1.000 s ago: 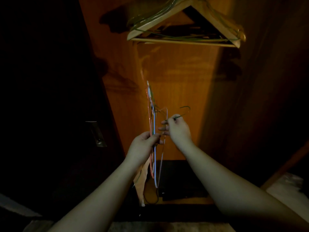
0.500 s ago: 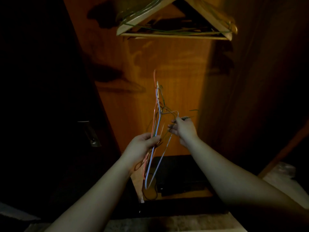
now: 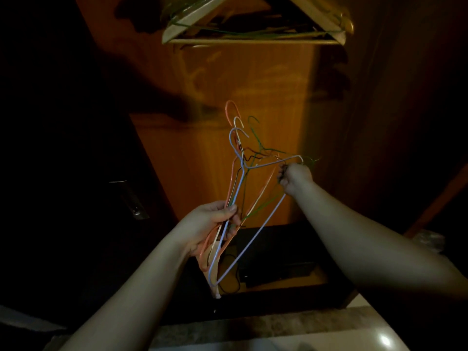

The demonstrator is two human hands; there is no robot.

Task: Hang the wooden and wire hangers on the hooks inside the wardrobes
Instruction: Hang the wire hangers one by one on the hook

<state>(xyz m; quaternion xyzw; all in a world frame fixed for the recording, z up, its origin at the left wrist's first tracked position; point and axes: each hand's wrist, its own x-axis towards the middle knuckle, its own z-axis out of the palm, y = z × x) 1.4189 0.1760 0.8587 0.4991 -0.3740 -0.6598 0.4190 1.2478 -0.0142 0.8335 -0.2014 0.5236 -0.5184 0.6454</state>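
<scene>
Since a second ago the bundle of thin coloured wire hangers (image 3: pixel 240 178) has fanned open, hooks up. The left hand (image 3: pixel 210 224) grips the lower corners closed; the right hand (image 3: pixel 295 176) pinches one shoulder, pulling sideways. Judging by this, one hanger is being separated; next comes freeing it without snagging, then lifting it towards the pale wooden hangers (image 3: pixel 253 29) above.

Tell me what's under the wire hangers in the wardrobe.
Below the wire hangers sits a dark box with a thin cable on the wardrobe floor. The hangers and left hand cover the rest.
</scene>
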